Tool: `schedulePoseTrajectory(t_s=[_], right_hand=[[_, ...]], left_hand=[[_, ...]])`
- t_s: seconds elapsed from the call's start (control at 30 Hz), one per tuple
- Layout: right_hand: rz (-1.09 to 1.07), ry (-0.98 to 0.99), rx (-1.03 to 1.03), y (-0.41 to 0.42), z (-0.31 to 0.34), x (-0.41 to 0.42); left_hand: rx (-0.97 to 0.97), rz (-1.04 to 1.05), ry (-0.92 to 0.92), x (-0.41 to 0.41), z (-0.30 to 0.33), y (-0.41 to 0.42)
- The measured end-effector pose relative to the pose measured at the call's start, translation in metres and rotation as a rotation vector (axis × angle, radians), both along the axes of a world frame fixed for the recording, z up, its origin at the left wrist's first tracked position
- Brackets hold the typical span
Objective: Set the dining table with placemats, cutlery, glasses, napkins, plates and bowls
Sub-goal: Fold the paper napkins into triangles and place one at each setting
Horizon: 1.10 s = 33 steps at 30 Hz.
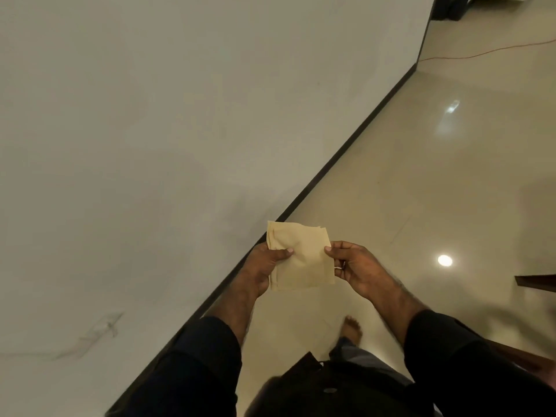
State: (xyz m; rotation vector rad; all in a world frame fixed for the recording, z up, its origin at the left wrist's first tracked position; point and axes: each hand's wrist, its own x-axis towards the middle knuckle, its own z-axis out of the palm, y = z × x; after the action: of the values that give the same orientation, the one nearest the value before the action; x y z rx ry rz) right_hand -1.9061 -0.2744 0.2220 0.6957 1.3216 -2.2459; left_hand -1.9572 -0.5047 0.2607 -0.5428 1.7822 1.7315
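Dark sleeves [192, 365] fill the bottom of the frame, and from them our two forearms reach up toward the centre. Between our hands we hold a folded stack of pale yellow napkins [301, 257], just below the middle of the frame, in the air above the floor [421, 176]. Our left hand [264, 266] grips the stack's left edge, thumb pressed flat on top and fingers curled underneath. Our right hand [358, 269] pinches the right edge between thumb and forefinger, the other fingers bent loosely behind. Layered corners of the napkins fan out slightly at the upper right of the stack.

One bare foot [352, 326], blurred, shows below the napkins on the glossy cream tiles, which carry bright light reflections at right. A plain pale wall [150, 130] takes up the left and upper left of the frame, and its dark skirting [346, 155] runs diagonally from lower left to upper right. A thin orange cord [487, 52] crosses the floor at upper right. A dark wooden edge [535, 282] juts in at the right border.
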Motion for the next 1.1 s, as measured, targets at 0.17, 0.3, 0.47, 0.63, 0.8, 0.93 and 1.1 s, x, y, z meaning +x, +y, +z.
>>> schedulePoseTrajectory(t_s=[0.17,0.3,0.47,0.63,0.8,0.93,1.1], right_hand=[[-0.040,0.004,0.004,0.047,0.024,-0.089],[-0.139,-0.010,0.070,0.090,0.026,-0.152],[-0.276,-0.014,0.136,0.143,0.009,-0.231],[-0.434,-0.057,0.144,0.193,0.008,-0.298],[-0.627,-0.083,0.170,0.252,0.015,-0.333],[-0.768,-0.126,0.155,0.319,0.002,-0.353],[-0.853,-0.120,0.107,0.427,-0.014,-0.374]], left_hand=[[0.012,-0.103,0.022,-0.101,0.013,0.053],[0.033,-0.186,0.018,-0.185,0.004,0.103],[0.078,-0.369,0.010,-0.304,-0.016,0.173],[0.090,-0.534,-0.061,-0.406,-0.024,0.246],[0.063,-0.737,-0.081,-0.472,-0.023,0.340],[0.018,-0.842,-0.067,-0.503,-0.028,0.432],[-0.056,-0.888,-0.075,-0.525,-0.035,0.551]])
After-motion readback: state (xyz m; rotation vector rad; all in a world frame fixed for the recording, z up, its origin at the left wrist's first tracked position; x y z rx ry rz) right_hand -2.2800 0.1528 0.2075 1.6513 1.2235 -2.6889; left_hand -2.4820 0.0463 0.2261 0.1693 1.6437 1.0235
